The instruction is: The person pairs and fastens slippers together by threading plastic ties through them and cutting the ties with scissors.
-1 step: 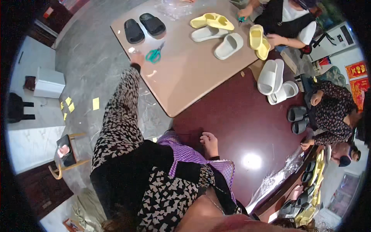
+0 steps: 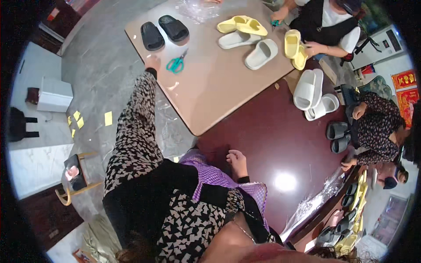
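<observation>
My left hand is at the left edge of the beige tabletop, its fingers blurred. Just above it lie two black slide sandals, and teal-handled scissors rest to its right. Whether anything is in that hand, I cannot tell. My right hand hovers by the dark red table, next to my purple checked apron. Its fingers are loosely bent and slightly apart, with nothing visible in them.
Yellow slides and pale grey slides stand farther along. Across the table, a person holds teal scissors and touches a yellow slide. White slides and dark slides sit near another person. Clear plastic film lies at right.
My left hand has shifted slightly left and up along the tabletop edge. The small white scrap that was beside it no longer shows. My right hand has stayed in place.
</observation>
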The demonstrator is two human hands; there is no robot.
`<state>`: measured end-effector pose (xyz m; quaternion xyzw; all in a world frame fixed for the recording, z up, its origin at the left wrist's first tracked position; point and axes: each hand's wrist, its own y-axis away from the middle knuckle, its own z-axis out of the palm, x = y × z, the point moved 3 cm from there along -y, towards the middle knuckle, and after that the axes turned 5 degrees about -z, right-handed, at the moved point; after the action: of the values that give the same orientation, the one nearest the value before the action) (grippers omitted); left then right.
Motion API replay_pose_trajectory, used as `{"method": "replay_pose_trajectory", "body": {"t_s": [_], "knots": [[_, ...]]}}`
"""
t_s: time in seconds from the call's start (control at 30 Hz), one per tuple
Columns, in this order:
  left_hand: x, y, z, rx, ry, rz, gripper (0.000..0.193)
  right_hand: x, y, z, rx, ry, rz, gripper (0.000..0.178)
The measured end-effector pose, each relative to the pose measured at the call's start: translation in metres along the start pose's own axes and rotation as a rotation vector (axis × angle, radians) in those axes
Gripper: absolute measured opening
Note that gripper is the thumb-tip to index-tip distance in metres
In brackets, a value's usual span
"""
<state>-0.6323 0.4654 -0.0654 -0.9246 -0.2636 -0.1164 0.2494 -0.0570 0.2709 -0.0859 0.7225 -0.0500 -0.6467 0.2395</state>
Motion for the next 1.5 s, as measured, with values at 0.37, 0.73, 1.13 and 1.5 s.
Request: {"method": "replay_pose_trajectory", "body": {"t_s": [0.37,0.73,1.13,1.5], "knots": [[-0.048,-0.142,0.083,-0.252,0.133,-0.013,0.024,-0.005,-0.097,0.056,-0.06,0.533,-0.176,0.015],[-0.032,-0.192,0.065,-0.309,-0.201,-0.258,0.053,-0.018,-0.106,0.061,-0.093,0.51,0.125,0.013],[0.018,-0.207,0.151,-0.562,0.45,0.06,0.026,-0.009,-0.104,0.058,-0.063,0.575,0.017,0.013],[0.214,-0.116,-0.025,-0.664,1.166,0.069,0.027,-0.013,-0.103,0.052,-0.064,0.474,-0.096,0.016]]}}
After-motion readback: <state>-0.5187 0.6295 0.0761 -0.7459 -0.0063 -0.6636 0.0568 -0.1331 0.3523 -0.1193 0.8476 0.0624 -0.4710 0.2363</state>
